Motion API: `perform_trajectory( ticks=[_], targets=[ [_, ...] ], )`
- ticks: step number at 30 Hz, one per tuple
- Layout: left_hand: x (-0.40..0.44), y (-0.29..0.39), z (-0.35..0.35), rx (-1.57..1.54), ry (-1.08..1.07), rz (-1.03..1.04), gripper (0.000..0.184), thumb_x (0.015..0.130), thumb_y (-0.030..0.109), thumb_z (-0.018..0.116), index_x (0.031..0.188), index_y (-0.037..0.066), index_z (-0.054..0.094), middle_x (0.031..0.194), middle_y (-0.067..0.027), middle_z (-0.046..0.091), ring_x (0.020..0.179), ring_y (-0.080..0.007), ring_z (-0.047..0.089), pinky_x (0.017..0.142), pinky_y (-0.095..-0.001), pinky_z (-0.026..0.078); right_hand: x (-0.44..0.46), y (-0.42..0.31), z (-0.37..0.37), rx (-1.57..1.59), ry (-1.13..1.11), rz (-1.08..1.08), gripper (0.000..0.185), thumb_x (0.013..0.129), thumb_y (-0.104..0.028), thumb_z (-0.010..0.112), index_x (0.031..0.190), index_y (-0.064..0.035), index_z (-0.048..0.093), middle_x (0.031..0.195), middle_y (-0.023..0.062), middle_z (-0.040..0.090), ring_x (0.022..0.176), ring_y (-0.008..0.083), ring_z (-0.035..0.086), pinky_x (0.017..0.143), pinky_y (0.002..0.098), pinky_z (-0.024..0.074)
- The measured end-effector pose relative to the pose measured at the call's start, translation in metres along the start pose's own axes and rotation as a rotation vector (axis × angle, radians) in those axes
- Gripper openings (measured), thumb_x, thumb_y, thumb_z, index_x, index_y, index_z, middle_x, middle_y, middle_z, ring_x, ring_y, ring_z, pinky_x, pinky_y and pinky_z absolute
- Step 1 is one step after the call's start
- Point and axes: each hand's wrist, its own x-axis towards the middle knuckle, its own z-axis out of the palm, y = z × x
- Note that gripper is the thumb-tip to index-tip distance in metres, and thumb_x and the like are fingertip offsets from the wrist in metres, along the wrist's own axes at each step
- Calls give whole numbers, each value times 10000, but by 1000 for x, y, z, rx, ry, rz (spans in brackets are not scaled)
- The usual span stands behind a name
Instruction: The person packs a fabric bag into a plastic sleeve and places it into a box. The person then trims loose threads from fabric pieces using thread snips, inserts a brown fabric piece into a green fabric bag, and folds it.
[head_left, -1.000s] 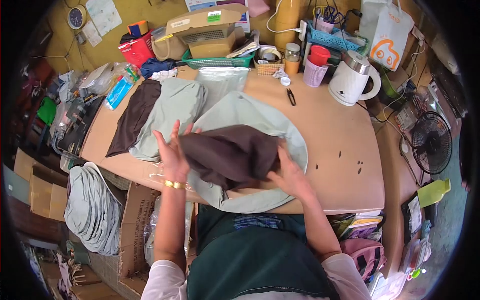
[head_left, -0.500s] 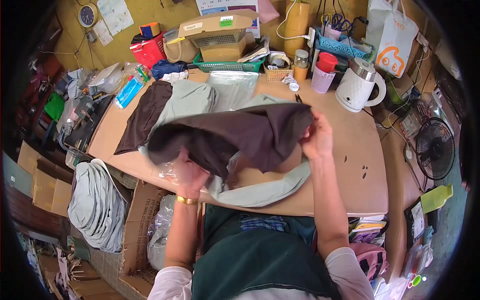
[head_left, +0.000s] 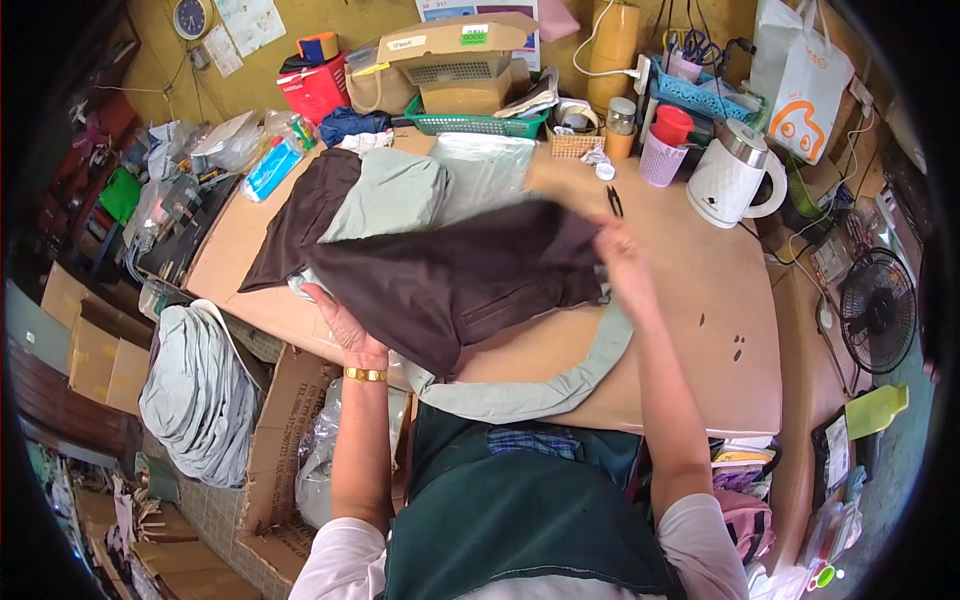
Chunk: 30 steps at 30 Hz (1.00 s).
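Observation:
A dark brown garment with a stitched pocket-like slit is stretched between my hands above the table. My left hand is at its near left edge, thumb showing and fingers hidden under the cloth. My right hand is closed on the garment's far right end, slightly blurred. A light grey strip of cloth, perhaps part of the same garment, curves along the table's front edge. Behind the garment lie a folded light grey cloth and another dark brown piece.
Black snips lie on the tan table. A clear plastic bag, green basket, pink cup and white kettle stand behind. A grey cloth stack and cardboard box are at left; a fan is at right.
The brown garment has been spread flatter, and its slit now faces up. My left hand has moved left and slightly up, while my right hand stays at the far right end. The snips are now uncovered.

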Motion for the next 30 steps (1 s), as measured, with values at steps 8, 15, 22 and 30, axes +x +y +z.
perform_trajectory(
  ticks=[8, 15, 22, 30],
  targets=[
    [11, -19, 69, 350, 9, -300, 488, 998, 353, 508, 1345, 10, 489, 1326, -149, 558, 1200, -274, 560, 1040, -432, 441, 15, -68, -30, 487, -340, 99, 395, 895, -203, 676, 1255, -108, 544, 1177, 56, 581, 1017, 153, 567, 811, 318, 510],
    [-37, -90, 130, 1106, -918, -568, 527, 996, 271, 498, 1429, -11, 396, 1382, -199, 493, 1171, -234, 562, 965, -309, 445, -77, -56, -7, 0, -589, 208, 348, 603, -15, 836, 841, -4, 583, 878, 50, 595, 865, 136, 556, 800, 248, 437],
    [-48, -99, 102, 1507, -737, -253, 217, 915, 199, 627, 1027, 14, 628, 934, -94, 640, 879, -240, 628, 746, -331, 498, -146, -27, -7, 61, -323, -107, 314, 685, 5, 670, 982, -18, 570, 1199, 140, 570, 1176, 211, 540, 938, 345, 422],
    [-31, -95, 89, 1765, -382, -242, 118, 764, 14, 592, 880, 24, 606, 787, -123, 621, 709, -294, 628, 658, -366, 509, -173, 1, -6, -246, -331, -79, 314, 623, 2, 780, 793, -20, 517, 742, 40, 477, 713, 173, 479, 657, 283, 394]
  ],
)
